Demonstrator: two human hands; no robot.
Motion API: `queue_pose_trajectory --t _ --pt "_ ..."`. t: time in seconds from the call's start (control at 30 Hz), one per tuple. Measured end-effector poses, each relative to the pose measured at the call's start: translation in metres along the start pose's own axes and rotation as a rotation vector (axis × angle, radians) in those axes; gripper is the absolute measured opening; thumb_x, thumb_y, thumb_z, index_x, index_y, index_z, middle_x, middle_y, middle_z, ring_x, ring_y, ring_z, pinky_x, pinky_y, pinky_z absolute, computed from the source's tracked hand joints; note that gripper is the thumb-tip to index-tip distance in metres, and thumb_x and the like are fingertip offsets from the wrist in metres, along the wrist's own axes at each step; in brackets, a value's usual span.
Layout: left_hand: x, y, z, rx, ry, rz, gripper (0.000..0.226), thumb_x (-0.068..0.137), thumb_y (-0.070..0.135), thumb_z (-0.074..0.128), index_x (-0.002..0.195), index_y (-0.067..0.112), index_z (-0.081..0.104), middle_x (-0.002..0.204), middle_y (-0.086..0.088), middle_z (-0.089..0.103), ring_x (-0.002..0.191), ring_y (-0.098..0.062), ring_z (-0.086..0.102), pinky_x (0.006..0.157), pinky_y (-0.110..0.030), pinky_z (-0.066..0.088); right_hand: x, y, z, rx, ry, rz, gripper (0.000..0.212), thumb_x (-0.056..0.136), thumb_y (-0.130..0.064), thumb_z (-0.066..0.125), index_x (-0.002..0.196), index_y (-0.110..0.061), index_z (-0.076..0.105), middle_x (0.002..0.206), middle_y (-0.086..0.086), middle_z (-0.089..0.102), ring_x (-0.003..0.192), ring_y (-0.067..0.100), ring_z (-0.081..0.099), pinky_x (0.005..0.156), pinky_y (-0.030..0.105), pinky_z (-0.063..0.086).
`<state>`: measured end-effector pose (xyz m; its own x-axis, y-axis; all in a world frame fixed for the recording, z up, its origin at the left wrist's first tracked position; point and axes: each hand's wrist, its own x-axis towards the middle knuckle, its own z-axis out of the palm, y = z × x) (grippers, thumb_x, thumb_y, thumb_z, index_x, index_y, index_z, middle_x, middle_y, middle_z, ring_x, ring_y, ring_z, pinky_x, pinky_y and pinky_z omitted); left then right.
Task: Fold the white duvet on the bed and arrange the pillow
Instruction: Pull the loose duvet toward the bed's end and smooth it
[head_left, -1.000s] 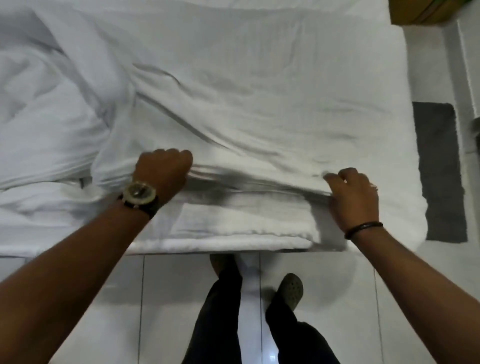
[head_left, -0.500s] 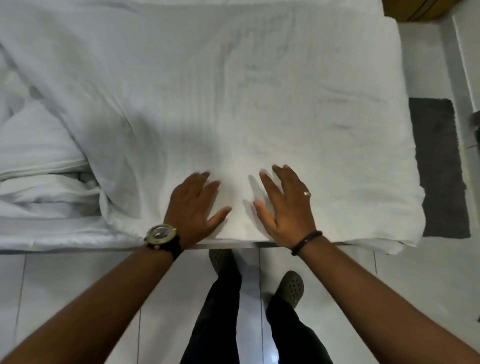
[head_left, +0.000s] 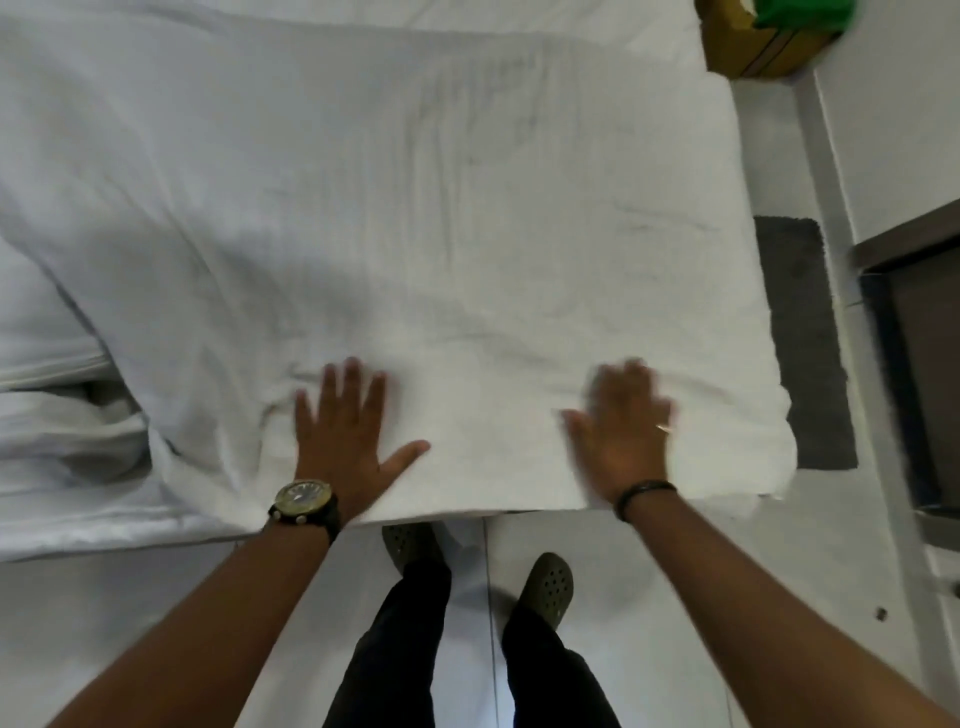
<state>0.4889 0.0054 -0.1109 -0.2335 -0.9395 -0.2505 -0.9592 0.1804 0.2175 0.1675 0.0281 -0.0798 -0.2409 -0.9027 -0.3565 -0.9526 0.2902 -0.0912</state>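
Observation:
The white duvet (head_left: 415, 218) lies spread over the bed, its near edge along the bed's front. My left hand (head_left: 345, 431), wearing a watch, rests flat on the duvet near that edge with fingers spread. My right hand (head_left: 621, 431), blurred by motion and wearing a ring and a black wristband, lies flat on the duvet further right. Neither hand holds cloth. More bunched white bedding (head_left: 57, 415) sits at the left. I cannot pick out a pillow.
A dark grey mat (head_left: 810, 338) lies on the white tiled floor right of the bed. A cardboard box (head_left: 753, 41) with something green on it is at the top right. Dark furniture (head_left: 924, 312) stands at the right edge. My feet (head_left: 545, 582) are by the bed.
One second ago both hands gripped the duvet's edge; they laid it flat. Since half a second ago the hands have slid apart, the right one moving right.

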Motion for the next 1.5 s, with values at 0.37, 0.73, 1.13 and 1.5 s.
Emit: queue_pose_trajectory --t 0.37,0.73,1.13,1.5 --pt "0.059 0.0 0.012 0.002 -0.048 0.013 0.096 0.083 0.083 0.022 0.157 0.025 0.006 0.166 -0.007 -0.001 0.152 -0.027 -0.005 0.12 -0.057 -0.001 0.057 0.029 0.028 -0.099 -0.031 0.088 0.085 0.09 -0.07 0.01 0.155 -0.014 0.016 0.164 0.011 0.006 0.15 0.03 0.005 0.116 0.063 0.007" --pt "0.269 -0.009 -0.032 0.117 0.092 0.079 0.084 0.083 0.082 0.022 0.154 0.04 0.008 0.166 0.004 -0.003 0.152 -0.022 -0.008 0.116 -0.063 -0.008 0.267 -0.149 -0.035 0.021 0.142 -0.467 0.065 0.096 -0.061 0.027 0.152 -0.028 0.028 0.164 0.003 0.013 0.151 0.026 0.008 0.115 0.065 0.004" --pt "0.399 -0.045 -0.051 0.161 0.143 -0.077 0.118 0.06 0.102 0.025 0.154 0.039 -0.007 0.166 0.004 -0.008 0.15 -0.034 -0.011 0.111 -0.072 -0.003 0.379 -0.13 -0.057 0.051 0.246 -0.336 0.074 0.093 -0.064 0.025 0.154 -0.022 0.021 0.163 0.013 0.009 0.15 0.035 0.006 0.11 0.068 0.002" --pt "0.417 -0.058 -0.053 0.071 0.13 -0.012 0.126 0.05 0.107 0.021 0.154 0.04 -0.002 0.166 0.002 -0.004 0.15 -0.036 -0.01 0.109 -0.071 -0.01 0.472 -0.153 -0.063 -0.118 0.198 -0.139 0.079 0.091 -0.071 0.004 0.155 -0.025 0.003 0.165 0.006 -0.003 0.151 0.031 -0.004 0.113 0.066 -0.001"
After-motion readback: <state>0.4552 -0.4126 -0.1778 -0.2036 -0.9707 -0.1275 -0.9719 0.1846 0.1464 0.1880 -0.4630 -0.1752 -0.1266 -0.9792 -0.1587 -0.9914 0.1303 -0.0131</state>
